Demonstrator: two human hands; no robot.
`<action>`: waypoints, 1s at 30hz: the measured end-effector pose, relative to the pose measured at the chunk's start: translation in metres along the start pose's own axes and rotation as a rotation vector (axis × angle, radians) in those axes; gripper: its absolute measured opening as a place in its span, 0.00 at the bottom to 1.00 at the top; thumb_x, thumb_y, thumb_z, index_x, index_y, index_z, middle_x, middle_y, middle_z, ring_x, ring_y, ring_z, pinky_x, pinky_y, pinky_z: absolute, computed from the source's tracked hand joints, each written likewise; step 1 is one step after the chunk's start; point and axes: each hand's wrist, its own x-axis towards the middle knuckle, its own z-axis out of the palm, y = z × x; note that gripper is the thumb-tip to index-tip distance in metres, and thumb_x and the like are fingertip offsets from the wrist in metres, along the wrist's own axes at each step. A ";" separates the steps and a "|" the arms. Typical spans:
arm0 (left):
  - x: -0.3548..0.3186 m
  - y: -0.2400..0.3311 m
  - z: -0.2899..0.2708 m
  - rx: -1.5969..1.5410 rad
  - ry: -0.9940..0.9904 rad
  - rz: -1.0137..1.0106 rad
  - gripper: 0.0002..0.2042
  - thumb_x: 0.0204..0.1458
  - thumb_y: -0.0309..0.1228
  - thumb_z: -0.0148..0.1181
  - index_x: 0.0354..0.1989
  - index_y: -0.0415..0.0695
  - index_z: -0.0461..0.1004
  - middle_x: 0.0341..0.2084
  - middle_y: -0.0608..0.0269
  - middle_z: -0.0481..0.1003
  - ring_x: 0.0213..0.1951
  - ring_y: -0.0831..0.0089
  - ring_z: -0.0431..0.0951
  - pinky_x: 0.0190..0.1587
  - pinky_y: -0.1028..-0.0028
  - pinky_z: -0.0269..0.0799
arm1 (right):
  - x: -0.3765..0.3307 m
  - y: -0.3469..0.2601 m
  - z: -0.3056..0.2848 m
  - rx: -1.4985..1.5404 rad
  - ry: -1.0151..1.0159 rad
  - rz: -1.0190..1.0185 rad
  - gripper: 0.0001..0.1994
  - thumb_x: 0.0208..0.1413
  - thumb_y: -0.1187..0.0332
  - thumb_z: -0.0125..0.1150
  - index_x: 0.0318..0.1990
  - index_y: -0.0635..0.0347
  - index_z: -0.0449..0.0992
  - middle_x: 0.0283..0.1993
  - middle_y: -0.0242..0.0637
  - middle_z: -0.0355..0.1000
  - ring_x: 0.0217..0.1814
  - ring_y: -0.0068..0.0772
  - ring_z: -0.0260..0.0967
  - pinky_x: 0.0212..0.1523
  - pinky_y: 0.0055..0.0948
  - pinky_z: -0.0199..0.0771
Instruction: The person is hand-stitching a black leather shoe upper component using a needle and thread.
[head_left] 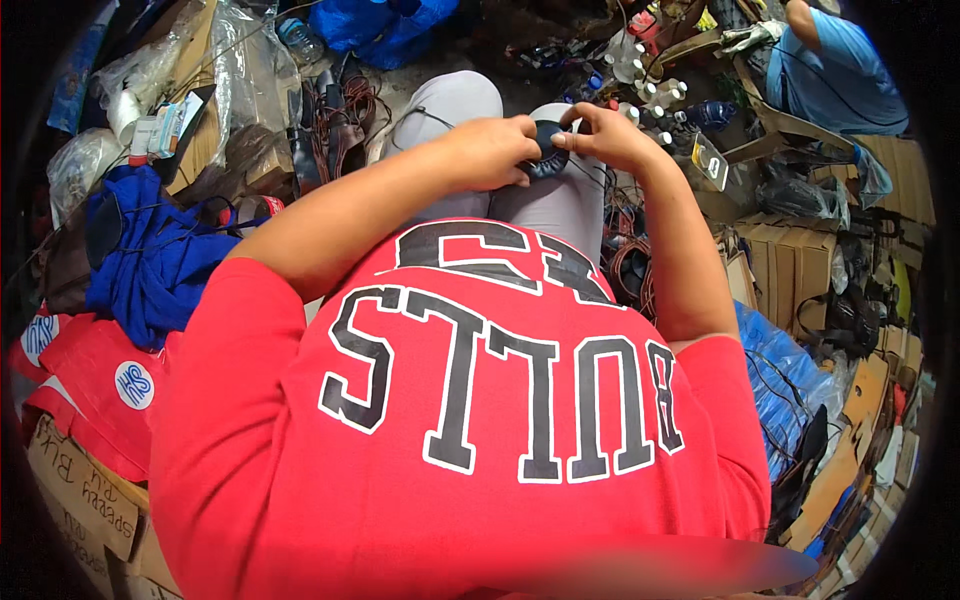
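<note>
Over my light-coloured trouser legs [455,103], I hold a dark, rounded, blue-black piece [547,160] with a raised rim; its exact kind does not show. My left hand [497,152] grips its left edge with curled fingers. At its upper right side, my right hand [612,138] pinches the piece between thumb and fingertips. Parts of it are covered by my fingers. A thin dark cord or thread loops over my left knee.
Several plastic bottles [660,95] stand beyond my right hand. Blue cloth [150,260] and red bags [95,385] lie at the left. Cardboard boxes [790,262] and blue plastic [775,385] are at the right. A person in a blue shirt [835,75] is at the far right.
</note>
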 end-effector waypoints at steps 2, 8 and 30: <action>0.004 0.001 0.005 0.055 -0.041 -0.017 0.15 0.39 0.31 0.64 0.38 0.45 0.75 0.40 0.59 0.70 0.40 0.58 0.74 0.43 0.65 0.69 | 0.000 0.000 -0.002 0.080 -0.114 -0.019 0.18 0.47 0.53 0.64 0.34 0.61 0.74 0.23 0.30 0.67 0.25 0.21 0.61 0.27 0.24 0.62; -0.003 -0.002 0.011 0.014 -0.002 0.093 0.14 0.37 0.30 0.65 0.35 0.45 0.75 0.39 0.61 0.70 0.39 0.59 0.74 0.41 0.64 0.70 | -0.033 0.011 0.040 0.321 0.078 0.121 0.14 0.53 0.58 0.59 0.27 0.62 0.74 0.19 0.26 0.64 0.21 0.18 0.55 0.22 0.24 0.56; 0.065 -0.027 0.015 -0.388 -0.135 -0.041 0.12 0.41 0.35 0.65 0.33 0.43 0.75 0.32 0.57 0.75 0.39 0.65 0.74 0.42 0.68 0.68 | -0.105 0.001 0.053 0.617 0.292 -0.080 0.16 0.53 0.68 0.54 0.16 0.59 0.59 0.17 0.21 0.51 0.21 0.13 0.45 0.20 0.22 0.46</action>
